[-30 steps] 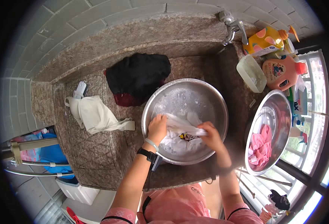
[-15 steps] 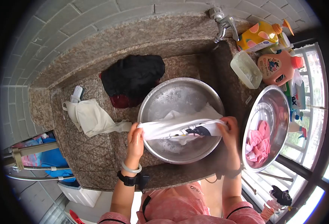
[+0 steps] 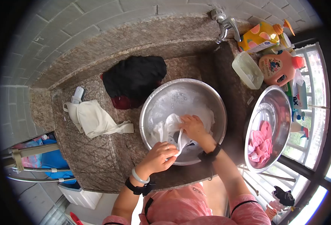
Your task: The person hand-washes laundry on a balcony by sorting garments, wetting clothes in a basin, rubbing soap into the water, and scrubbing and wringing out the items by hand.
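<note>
White cloth (image 3: 170, 125), dark print (image 3: 191, 143) partly hidden

The person wears a pink garment (image 3: 178, 206) with pink sleeves (image 3: 249, 212), each crossed by a thin dark line (image 3: 244, 203). Dark lettering (image 3: 197, 190), too small to read, marks the front. A smooth pale bangle (image 3: 135, 176) and black strap (image 3: 132, 187) circle the left wrist; one of the left fingers (image 3: 170, 153) bears a slim ring (image 3: 167, 147). A black band (image 3: 211, 153) wraps the right wrist.
</note>
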Motion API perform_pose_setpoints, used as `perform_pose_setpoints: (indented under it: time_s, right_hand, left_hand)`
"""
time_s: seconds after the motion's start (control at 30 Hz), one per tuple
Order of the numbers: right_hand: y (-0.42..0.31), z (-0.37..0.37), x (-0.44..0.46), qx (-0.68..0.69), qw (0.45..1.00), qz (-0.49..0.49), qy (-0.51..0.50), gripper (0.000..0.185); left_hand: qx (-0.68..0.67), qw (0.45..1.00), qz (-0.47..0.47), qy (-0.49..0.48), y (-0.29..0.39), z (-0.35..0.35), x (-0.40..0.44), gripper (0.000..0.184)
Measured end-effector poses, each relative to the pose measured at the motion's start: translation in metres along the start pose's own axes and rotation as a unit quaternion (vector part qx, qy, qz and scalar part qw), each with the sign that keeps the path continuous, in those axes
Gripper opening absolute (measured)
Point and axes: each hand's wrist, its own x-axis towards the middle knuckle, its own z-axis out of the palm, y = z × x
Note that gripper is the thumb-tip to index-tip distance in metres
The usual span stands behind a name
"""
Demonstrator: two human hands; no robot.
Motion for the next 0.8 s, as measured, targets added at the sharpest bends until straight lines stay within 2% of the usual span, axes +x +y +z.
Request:
perform_pose_setpoints:
  time_s: [0.03,0.07,0.1,0.17,0.23,0.27,0.3,0.37,0.4,0.43,0.47,0.5,0.57,0.6,0.67,0.7,0.73,0.77,0.8]
  right_hand:
    - [0.001,-0.006,0.004,0.005,1.000,0.004,-0.023,0.022]
    - [0.002,-0.016,-0.001,0.012,1.000,0.015,0.001,0.017]
    - [-0.001,-0.039,-0.005,0.090,0.995,0.050,0.004,0.017]
    - [-0.011,-0.089,-0.020,0.209,0.971,0.119,0.018,0.020]
    - [-0.019,-0.126,-0.043,0.301,0.946,0.119,0.030,0.019]
    - [-0.021,-0.136,-0.054,0.361,0.925,0.111,0.037,0.018]
    - [-0.029,-0.150,-0.060,0.357,0.927,0.108,0.032,0.018]
    - [-0.045,-0.172,-0.069,0.476,0.878,0.007,0.043,0.014]
    - [-0.044,-0.176,-0.076,0.493,0.870,-0.005,0.033,0.014]
    - [-0.043,-0.180,-0.082,0.510,0.860,-0.017,0.025,0.014]
    - [-0.044,-0.180,-0.084,0.557,0.829,0.008,0.050,0.015]
    - [-0.045,-0.185,-0.079,0.545,0.835,0.016,0.074,0.016]
    - [-0.039,-0.183,-0.076,0.292,0.944,0.120,0.092,0.018]
    - [-0.035,-0.175,-0.069,0.166,0.967,0.137,0.136,0.019]
    - [-0.029,-0.146,-0.066,0.185,0.963,0.166,0.109,0.020]
    - [-0.028,-0.134,-0.064,0.202,0.957,0.195,0.077,0.020]
    - [-0.032,-0.125,-0.063,0.195,0.946,0.260,0.016,0.020]
    - [-0.039,-0.116,-0.058,0.233,0.931,0.283,0.009,0.024]
    - [-0.032,-0.085,-0.065,0.321,0.905,0.274,0.043,0.023]
  left_hand:
    - [0.005,1.000,0.000,0.001,-0.004,-0.005,0.000,0.012]
    - [0.033,0.999,-0.032,0.015,-0.009,-0.008,-0.004,0.013]
    - [0.058,0.996,-0.065,0.030,-0.015,-0.010,-0.008,0.014]
    - [0.080,0.994,-0.073,0.016,-0.030,-0.012,-0.013,0.014]
    - [0.134,0.978,-0.152,-0.042,-0.041,-0.007,-0.011,0.015]
    - [0.185,0.950,-0.229,-0.105,-0.039,-0.007,-0.007,0.016]
    - [0.181,0.951,-0.229,-0.099,-0.040,-0.006,-0.004,0.016]
    - [0.309,0.937,-0.148,-0.065,-0.044,-0.005,-0.004,0.020]
    - [0.381,0.920,-0.087,0.001,-0.045,-0.007,0.001,0.021]
    - [0.381,0.920,-0.089,0.003,-0.042,-0.010,0.003,0.021]
    - [0.358,0.929,-0.087,0.040,-0.040,-0.014,0.007,0.018]
    - [0.334,0.936,-0.083,0.077,-0.031,-0.024,0.016,0.017]
    - [0.321,0.939,-0.050,0.109,-0.029,-0.040,0.010,0.015]
    - [0.260,0.956,-0.058,0.120,-0.030,-0.047,0.004,0.015]
    - [0.163,0.972,-0.037,0.166,-0.020,-0.054,-0.003,0.017]
    - [0.165,0.972,-0.036,0.165,-0.016,-0.051,-0.008,0.017]
    - [0.083,0.976,-0.074,0.189,-0.010,-0.046,-0.012,0.016]
    - [0.001,0.971,-0.112,0.213,-0.006,-0.043,-0.016,0.017]
    - [0.000,0.972,-0.067,0.225,-0.004,-0.039,-0.018,0.017]
